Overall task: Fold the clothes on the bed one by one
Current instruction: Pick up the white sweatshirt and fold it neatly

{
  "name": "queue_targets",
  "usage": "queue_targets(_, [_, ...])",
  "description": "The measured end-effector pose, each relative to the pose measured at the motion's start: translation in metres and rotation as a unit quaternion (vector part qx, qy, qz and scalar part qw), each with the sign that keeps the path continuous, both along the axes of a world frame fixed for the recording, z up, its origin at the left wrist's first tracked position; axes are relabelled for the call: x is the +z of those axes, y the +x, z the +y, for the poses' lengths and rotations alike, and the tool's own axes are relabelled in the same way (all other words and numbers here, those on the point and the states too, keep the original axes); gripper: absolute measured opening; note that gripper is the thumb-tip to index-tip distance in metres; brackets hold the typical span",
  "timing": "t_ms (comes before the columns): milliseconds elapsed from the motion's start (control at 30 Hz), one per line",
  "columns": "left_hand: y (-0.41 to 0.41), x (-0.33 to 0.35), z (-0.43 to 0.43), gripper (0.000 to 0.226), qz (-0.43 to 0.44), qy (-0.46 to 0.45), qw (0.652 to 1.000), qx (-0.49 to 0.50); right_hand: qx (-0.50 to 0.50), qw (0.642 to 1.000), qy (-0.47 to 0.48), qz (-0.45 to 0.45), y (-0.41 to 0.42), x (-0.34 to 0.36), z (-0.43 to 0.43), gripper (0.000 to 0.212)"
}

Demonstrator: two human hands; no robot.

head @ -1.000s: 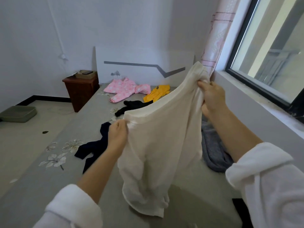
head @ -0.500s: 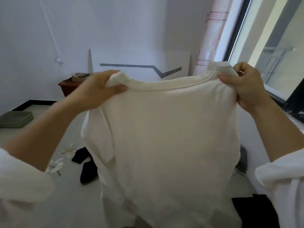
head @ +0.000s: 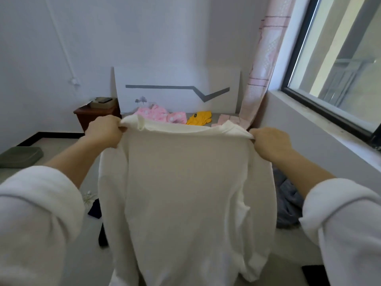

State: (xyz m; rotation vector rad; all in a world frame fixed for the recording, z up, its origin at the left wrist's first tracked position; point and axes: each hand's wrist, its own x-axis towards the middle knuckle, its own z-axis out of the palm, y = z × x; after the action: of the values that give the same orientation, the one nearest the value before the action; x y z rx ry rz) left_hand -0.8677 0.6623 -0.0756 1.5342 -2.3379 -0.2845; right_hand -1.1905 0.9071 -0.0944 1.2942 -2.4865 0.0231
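A cream long-sleeved top [head: 185,199] hangs spread out in front of me above the grey bed [head: 88,244]. My left hand [head: 104,131] pinches its left shoulder and my right hand [head: 270,142] pinches its right shoulder. The top hides most of the bed. Beyond its upper edge lie a pink garment [head: 158,114] and a yellow garment [head: 199,118] near the headboard. A dark navy garment [head: 95,210] peeks out at the left and a grey-blue one [head: 288,201] at the right.
A white headboard [head: 177,89] stands at the far end. A brown nightstand [head: 97,116] is left of it. A pink curtain [head: 261,65] and a window ledge [head: 329,137] run along the right. A green tray [head: 19,156] sits on the floor at left.
Both hands shifted to the top's shoulders and spread it flat, then lowered it from face height, so the pink and yellow garments show again above its edge.
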Motion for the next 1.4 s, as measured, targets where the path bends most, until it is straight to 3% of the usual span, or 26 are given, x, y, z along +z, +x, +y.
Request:
queue_targets(67, [-0.006, 0.001, -0.008, 0.027, 0.214, 0.137, 0.967, -0.013, -0.041, 0.999, -0.024, 0.006, -0.002, 0.009, -0.015, 0.023])
queue_targets(133, [-0.012, 0.008, -0.012, 0.028, 0.376, 0.175, 0.910, -0.013, -0.093, 0.970, -0.107, -0.198, -0.005, 0.023, -0.028, 0.024])
queue_targets(200, [-0.021, 0.019, -0.013, 0.008, 0.433, 0.132, 0.892, -0.002, -0.089, 0.845, -0.230, -0.474, -0.004, 0.038, -0.036, 0.022])
queue_targets(233, [-0.024, 0.024, -0.012, 0.013, 0.449, 0.093, 0.889, -0.002, -0.063, 0.794, -0.297, -0.527, -0.004, 0.042, -0.039, 0.019])
queue_targets(267, [-0.026, 0.028, -0.011, 0.019, 0.464, 0.050, 0.885, -0.003, -0.030, 0.772, -0.362, -0.522, -0.004, 0.044, -0.040, 0.019])
queue_targets(300, [-0.026, 0.030, -0.009, 0.023, 0.482, 0.005, 0.876, -0.006, -0.003, 0.787, -0.408, -0.463, -0.002, 0.043, -0.039, 0.020])
queue_targets(400, [-0.009, 0.020, 0.004, 0.023, 0.510, -0.094, 0.855, -0.027, 0.040, 0.880, -0.417, -0.224, 0.004, 0.024, -0.024, 0.033])
queue_targets(500, [0.018, -0.020, 0.020, 0.011, 0.461, -0.110, 0.879, -0.050, 0.030, 0.923, -0.348, -0.161, 0.013, -0.004, 0.003, 0.040])
queue_targets(667, [0.066, -0.113, 0.070, 0.026, 0.397, 0.030, 0.915, -0.064, 0.028, 0.961, -0.222, -0.161, 0.036, -0.074, 0.048, 0.052])
queue_targets(767, [0.098, -0.172, 0.105, 0.042, 0.373, 0.141, 0.916, -0.047, 0.028, 0.964, -0.167, -0.203, 0.057, -0.132, 0.076, 0.059])
queue_targets(933, [0.152, -0.268, 0.153, 0.007, 0.237, 0.337, 0.910, -0.044, -0.051, 0.937, 0.013, -0.344, 0.095, -0.232, 0.121, 0.021])
queue_targets(1067, [0.170, -0.321, 0.180, 0.021, 0.116, 0.407, 0.904, -0.063, -0.091, 0.908, 0.181, -0.366, 0.127, -0.292, 0.150, 0.028])
queue_targets(1167, [0.186, -0.360, 0.200, 0.017, 0.048, 0.480, 0.874, -0.058, -0.087, 0.890, 0.240, -0.378, 0.151, -0.333, 0.181, 0.030])
queue_targets(1333, [0.207, -0.418, 0.230, 0.012, -0.022, 0.525, 0.850, -0.046, -0.056, 0.892, 0.309, -0.325, 0.178, -0.392, 0.229, 0.037])
queue_targets(1400, [0.209, -0.442, 0.242, 0.012, -0.108, 0.535, 0.834, -0.082, -0.072, 0.861, 0.382, -0.328, 0.185, -0.416, 0.246, 0.047])
